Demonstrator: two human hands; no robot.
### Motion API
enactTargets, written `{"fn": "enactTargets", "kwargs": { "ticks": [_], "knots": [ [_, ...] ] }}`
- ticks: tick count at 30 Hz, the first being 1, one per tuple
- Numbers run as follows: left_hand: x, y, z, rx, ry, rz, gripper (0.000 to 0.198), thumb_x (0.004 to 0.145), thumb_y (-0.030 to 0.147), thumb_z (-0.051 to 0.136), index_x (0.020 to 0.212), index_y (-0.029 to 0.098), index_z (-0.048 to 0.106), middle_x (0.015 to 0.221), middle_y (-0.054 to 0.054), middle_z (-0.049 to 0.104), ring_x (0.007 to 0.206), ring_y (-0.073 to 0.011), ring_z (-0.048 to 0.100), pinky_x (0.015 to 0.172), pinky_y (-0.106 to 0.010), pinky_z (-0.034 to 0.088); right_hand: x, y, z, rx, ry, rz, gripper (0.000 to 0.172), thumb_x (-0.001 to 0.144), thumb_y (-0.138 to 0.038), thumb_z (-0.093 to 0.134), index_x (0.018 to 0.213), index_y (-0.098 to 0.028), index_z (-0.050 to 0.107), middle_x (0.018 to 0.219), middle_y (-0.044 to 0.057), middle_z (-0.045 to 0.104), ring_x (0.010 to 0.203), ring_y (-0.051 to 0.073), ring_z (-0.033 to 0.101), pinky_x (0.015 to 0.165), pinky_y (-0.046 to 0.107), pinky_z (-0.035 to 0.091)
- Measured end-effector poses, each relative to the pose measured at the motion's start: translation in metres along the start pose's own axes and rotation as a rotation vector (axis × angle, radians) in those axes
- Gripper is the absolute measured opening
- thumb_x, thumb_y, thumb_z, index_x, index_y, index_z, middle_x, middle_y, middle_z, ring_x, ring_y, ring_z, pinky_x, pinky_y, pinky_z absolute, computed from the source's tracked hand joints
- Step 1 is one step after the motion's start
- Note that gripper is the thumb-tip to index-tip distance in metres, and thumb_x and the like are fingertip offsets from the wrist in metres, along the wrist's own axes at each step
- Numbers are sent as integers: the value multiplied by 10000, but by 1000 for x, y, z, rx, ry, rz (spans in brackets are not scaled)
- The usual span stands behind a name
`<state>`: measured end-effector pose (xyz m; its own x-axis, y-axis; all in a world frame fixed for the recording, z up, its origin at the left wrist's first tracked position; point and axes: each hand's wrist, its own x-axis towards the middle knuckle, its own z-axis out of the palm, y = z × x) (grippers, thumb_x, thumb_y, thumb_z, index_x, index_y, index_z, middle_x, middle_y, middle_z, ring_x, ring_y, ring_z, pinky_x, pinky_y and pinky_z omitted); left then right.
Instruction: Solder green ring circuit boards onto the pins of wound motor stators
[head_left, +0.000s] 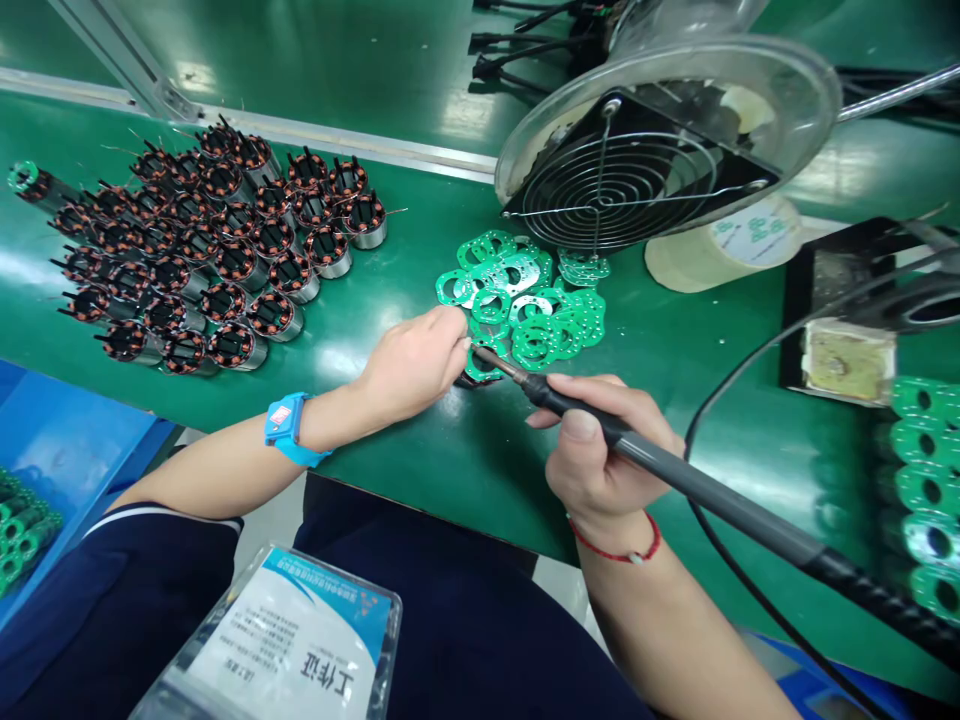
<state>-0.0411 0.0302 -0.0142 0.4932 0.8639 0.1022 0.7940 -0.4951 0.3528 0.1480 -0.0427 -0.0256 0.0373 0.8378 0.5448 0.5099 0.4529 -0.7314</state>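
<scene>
My right hand [611, 455] grips a soldering iron [705, 487] like a pen, and its tip points left. The tip meets a green ring-shaped circuit board [484, 372] that sits on a dark part, mostly hidden beneath it. At the left edge of that board my left hand [416, 365] is closed, thumb and fingertips pressed together. What they pinch, if anything, is too small and covered to name. Just beyond both hands lies a loose pile of green ring boards [559, 325].
Many copper-wound motor stators [232, 255] stand grouped at left. A fume extractor fan [607, 185] overhangs the back. Rightward are a whitish roll [724, 245], a soldering-iron stand with sponge [847, 360] and stacked board-topped parts [930, 470]. A black cable [701, 420] loops beside my right hand.
</scene>
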Motion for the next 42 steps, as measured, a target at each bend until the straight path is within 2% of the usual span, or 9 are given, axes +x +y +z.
{"fn": "enactTargets", "kwargs": {
  "ticks": [11,19,23,27,30,32,35,38,42],
  "knots": [
    [-1,5,3,9,16,-57,162,942,202,370,874,180,514,836,-74,628,725,-192,592,670,-322,467,2,1,1,-3,51,-102,228,943,-342,581,1148,-276,655,805,5,708,595,182,674,630,383,555],
    [1,10,1,-20,40,-90,118,902,171,395,839,189,493,774,-46,608,670,-157,548,604,-282,404,6,-1,10,-113,-62,23,393,997,-286,500,1389,-299,471,1075,51,749,988,236,715,854,439,577],
    [4,9,-2,-202,9,-156,114,881,159,414,778,199,438,743,-21,566,685,-152,528,630,-285,403,10,-1,11,-210,-143,14,385,972,-280,549,1352,-290,485,1146,60,729,1091,250,679,920,444,550],
    [8,-6,-1,-644,-98,-226,157,876,186,433,723,202,403,658,21,498,620,-120,495,602,-264,418,9,1,14,-212,-195,58,494,922,-340,635,1377,-277,454,1232,90,682,1134,281,654,972,482,525],
    [8,-17,0,-864,-147,-257,97,800,112,443,855,188,472,804,-7,576,701,-120,562,644,-260,478,6,3,17,-217,-175,99,523,912,-378,645,1381,-264,442,1247,108,659,1128,287,650,971,487,529],
    [6,-19,-2,-839,-153,-159,327,732,63,462,1035,181,493,1055,-71,615,926,-161,612,796,-313,522,5,5,18,-215,-164,112,527,909,-378,650,1376,-257,439,1226,109,662,1116,283,654,959,482,535],
    [-1,-14,-3,-648,-214,66,550,728,99,559,1260,165,434,1322,-156,533,1234,-271,520,1036,-460,450,4,5,19,-204,-162,120,505,912,-371,645,1362,-259,445,1205,97,669,1094,274,663,948,473,542],
    [-6,-6,2,-455,-181,120,582,794,173,617,1327,153,384,1358,-184,516,1269,-331,483,1069,-547,398,4,4,19,-214,-135,114,444,918,-359,633,1321,-259,473,1137,79,683,1027,260,677,911,453,552],
    [-6,-1,11,-358,-116,105,544,843,178,604,1336,142,376,1336,-184,539,1246,-336,503,1052,-545,399,3,4,20,-237,-89,117,357,927,-309,615,1262,-263,503,1004,49,693,920,237,683,868,442,551]
  ]
}}
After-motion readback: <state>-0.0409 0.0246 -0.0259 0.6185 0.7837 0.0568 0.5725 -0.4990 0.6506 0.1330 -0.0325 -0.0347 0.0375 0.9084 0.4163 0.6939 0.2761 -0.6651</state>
